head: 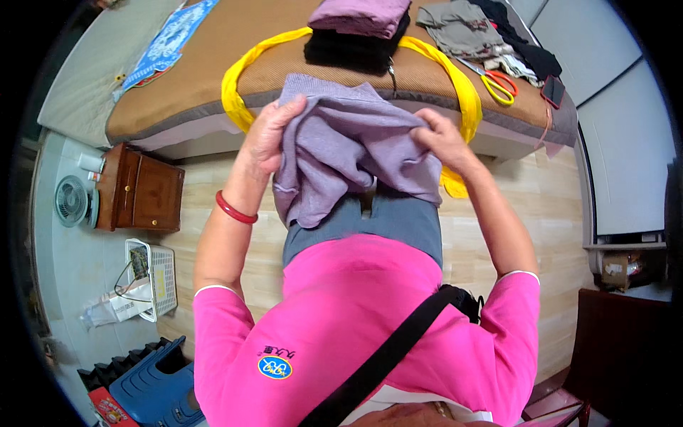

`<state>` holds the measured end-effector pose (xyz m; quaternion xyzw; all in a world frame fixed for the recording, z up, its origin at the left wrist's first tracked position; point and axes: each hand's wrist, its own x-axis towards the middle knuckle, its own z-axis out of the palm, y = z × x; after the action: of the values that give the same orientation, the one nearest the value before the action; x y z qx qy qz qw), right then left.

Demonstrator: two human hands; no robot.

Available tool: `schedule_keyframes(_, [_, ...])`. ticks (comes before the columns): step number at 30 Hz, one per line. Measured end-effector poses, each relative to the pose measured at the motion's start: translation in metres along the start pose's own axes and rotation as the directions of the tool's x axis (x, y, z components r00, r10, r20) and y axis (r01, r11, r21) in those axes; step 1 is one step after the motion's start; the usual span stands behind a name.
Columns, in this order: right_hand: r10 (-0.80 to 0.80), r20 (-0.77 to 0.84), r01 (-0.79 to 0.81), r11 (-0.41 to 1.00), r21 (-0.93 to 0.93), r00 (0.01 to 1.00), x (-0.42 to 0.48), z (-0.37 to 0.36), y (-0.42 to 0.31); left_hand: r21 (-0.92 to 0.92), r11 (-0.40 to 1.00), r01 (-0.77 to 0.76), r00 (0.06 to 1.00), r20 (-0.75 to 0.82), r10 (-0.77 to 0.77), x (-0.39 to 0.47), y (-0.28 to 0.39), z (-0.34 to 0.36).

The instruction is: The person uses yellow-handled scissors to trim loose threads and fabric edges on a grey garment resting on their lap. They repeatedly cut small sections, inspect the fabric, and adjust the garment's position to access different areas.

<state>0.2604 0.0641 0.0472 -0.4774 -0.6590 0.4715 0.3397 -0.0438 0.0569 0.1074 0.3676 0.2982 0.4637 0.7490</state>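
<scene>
A purple knit garment (341,141) with a ribbed band hangs bunched between my hands, in front of my waist and the bed's near edge. My left hand (275,131) grips its left side, thumb on top of the cloth. On the other side, my right hand (440,136) pinches the fabric between thumb and fingers. Just beyond, a folded stack rests on the bed, with a pink-purple garment (357,18) over black clothing (347,50). A yellow cloth strip (235,91) passes out from both sides of the stack and droops over the bed edge.
Scissors with red and yellow handles (496,85), a phone (553,92) and grey clothing (459,29) lie on the bed's right (203,69). A wooden cabinet (140,187), a fan (72,200), a white basket (163,277) and a blue plastic stool (147,389) stand at left.
</scene>
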Motion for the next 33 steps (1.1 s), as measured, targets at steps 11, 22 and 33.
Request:
schedule_keyframes(11, [-0.288,-0.172,0.222,0.919,-0.327,0.942,0.004,-0.080,-0.129,0.437,0.849,-0.297,0.952,0.067,0.298,-0.013,0.104,0.000])
schedule_keyframes(22, [-0.080,-0.283,-0.064,0.884,-0.464,0.956,0.015,-0.079,-0.104,0.824,0.564,0.061,0.993,-0.105,0.046,0.021,0.102,-0.016])
schedule_keyframes(33, [-0.138,-0.255,0.025,0.916,-0.400,0.957,0.036,-0.085,-0.084,0.966,0.164,-0.200,0.898,0.114,0.424,0.053,0.105,-0.042])
